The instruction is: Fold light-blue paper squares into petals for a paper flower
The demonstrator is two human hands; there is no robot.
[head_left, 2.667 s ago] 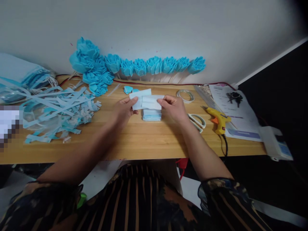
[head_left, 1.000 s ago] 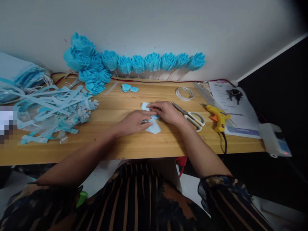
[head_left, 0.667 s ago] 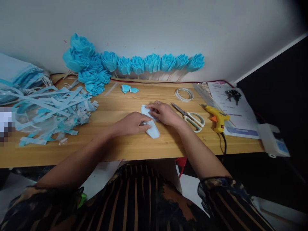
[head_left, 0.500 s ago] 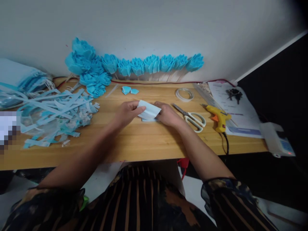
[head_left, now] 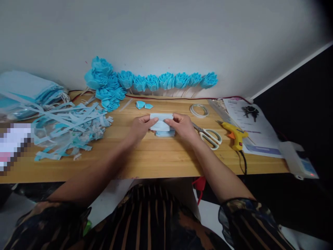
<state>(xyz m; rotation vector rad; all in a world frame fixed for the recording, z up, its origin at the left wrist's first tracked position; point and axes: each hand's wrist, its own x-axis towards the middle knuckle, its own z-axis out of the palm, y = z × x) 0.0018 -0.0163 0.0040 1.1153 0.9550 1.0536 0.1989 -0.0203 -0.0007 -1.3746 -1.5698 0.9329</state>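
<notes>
Between my hands is a light blue piece of fabric [head_left: 161, 121], held level above the table. My left hand [head_left: 142, 127] pinches its left edge with the thumb on top. On the right edge, my right hand [head_left: 182, 125] grips it in the same way. Just beneath and nearer me lies a small stack of blue pieces [head_left: 165, 133], partly covered by the held piece. Two small folded blue pieces [head_left: 141, 104] rest farther back. White-handled scissors [head_left: 211, 138] lie right beside my right hand, their blades partly hidden behind it.
Blue fabric flowers [head_left: 166, 80] line the wall. Cut strips [head_left: 70, 121] and stacked masks [head_left: 33, 88] cover the left side. A tape roll [head_left: 199, 110], yellow glue gun [head_left: 236, 135], papers [head_left: 249, 125], keys [head_left: 251, 111] and white device [head_left: 299, 161] are at right.
The held piece has turned from slanted to level. My right hand's thumb now shows on top of it, and the small stack beneath is more visible. The whole view has shifted slightly.
</notes>
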